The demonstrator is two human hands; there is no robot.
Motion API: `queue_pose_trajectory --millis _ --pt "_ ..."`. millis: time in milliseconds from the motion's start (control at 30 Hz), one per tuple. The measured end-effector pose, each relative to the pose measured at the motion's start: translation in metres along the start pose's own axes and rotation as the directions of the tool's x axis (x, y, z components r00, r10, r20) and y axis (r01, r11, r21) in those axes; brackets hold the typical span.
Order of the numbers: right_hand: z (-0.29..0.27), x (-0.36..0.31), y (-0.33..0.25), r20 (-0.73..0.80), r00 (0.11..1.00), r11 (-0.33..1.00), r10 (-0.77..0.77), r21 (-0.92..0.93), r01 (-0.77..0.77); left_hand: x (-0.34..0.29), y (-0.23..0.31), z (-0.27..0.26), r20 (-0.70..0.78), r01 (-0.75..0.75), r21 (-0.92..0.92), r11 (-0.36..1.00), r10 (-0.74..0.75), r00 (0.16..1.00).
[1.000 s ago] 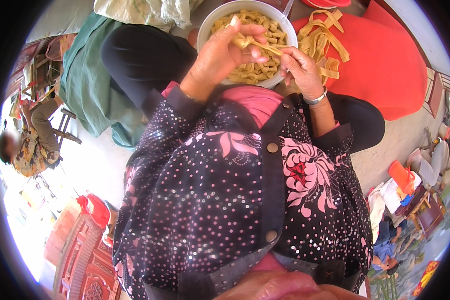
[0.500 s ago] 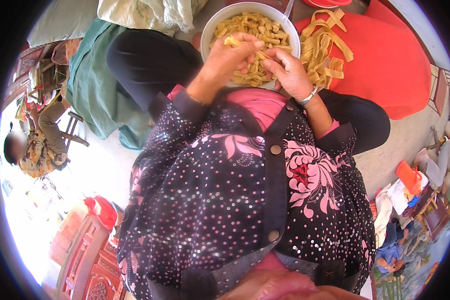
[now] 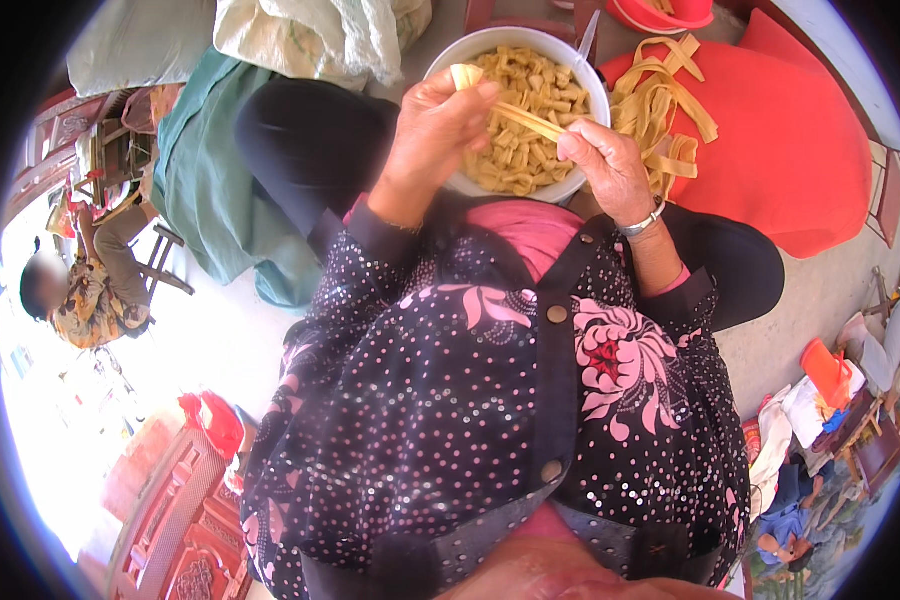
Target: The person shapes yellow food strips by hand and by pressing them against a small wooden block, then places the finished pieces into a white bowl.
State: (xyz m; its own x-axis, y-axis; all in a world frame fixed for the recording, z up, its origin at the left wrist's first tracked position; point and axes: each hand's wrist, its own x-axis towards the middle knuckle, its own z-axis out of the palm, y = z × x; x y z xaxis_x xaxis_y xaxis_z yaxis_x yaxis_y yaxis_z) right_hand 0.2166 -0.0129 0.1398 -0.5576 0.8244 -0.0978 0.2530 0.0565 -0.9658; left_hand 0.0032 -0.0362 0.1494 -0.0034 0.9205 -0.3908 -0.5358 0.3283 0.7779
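**A yellow-tan strip [image 3: 532,122] held straight above a white bowl [image 3: 601,100]**

In the head view, the left hand [image 3: 438,128] grasps the strip in curled fingers, a flared end poking out above them, while the right hand [image 3: 610,168] pinches it with thumb and fingers. It slants between the hands over the bowl's short pieces [image 3: 535,80]. It seems light, soft and pliable, perhaps slightly slippery, and could tear under a hard pull; a gentle pinch near each end should suit. It looks narrow and smooth, apparently folded lengthwise, coloured like the loose strips [image 3: 655,90] on the red cover [image 3: 790,140].
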Motion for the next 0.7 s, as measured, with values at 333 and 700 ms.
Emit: queue_pose_trajectory --millis 333,700 --pt "-0.068 0.107 -0.063 -0.233 0.783 0.728 -0.577 -0.582 0.363 0.068 0.098 0.055 0.109 -0.358 0.239 0.903 0.341 0.934" --pt "-0.085 0.155 -0.021 -0.271 0.866 0.729 -0.420 -0.670 0.143 0.149 0.093 0.010 0.385 -0.367 0.907 -0.208 0.764 0.518"
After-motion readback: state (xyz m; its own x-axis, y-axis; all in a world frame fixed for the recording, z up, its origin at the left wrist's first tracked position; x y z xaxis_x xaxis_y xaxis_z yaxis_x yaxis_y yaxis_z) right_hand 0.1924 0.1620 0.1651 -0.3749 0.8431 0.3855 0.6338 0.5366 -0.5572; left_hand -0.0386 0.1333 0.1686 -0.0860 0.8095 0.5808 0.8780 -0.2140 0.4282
